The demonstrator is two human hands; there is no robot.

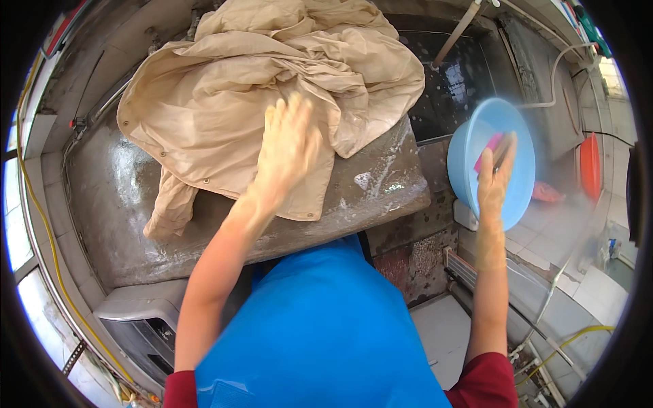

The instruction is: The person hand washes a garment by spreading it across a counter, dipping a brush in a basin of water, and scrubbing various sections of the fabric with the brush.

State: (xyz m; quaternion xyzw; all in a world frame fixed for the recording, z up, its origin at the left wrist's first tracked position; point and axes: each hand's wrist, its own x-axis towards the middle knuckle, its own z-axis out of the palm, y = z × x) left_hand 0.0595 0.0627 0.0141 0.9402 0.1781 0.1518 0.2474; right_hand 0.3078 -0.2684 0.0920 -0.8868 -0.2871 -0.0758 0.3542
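A wet beige jacket (231, 115) with snap buttons along its edge lies bunched on a grey stone slab (109, 224). My left hand (289, 139) is over the middle of the jacket, fingers stretched out and slightly blurred; whether it presses the cloth I cannot tell. To the right, my right hand (496, 173) reaches into a light blue plastic basin (520, 183), which is tilted toward me. Its thumb and fingers are closed around a flat pink object (488, 149), mostly covered by the hand, so its exact kind is hidden.
Behind the basin is a dark, wet sink (456, 88) with a pipe (457, 32) standing in it. A red-orange basin (590, 166) leans at the far right, near a pink-red bundle (547, 192). A grey appliance (143, 319) stands below the slab at left.
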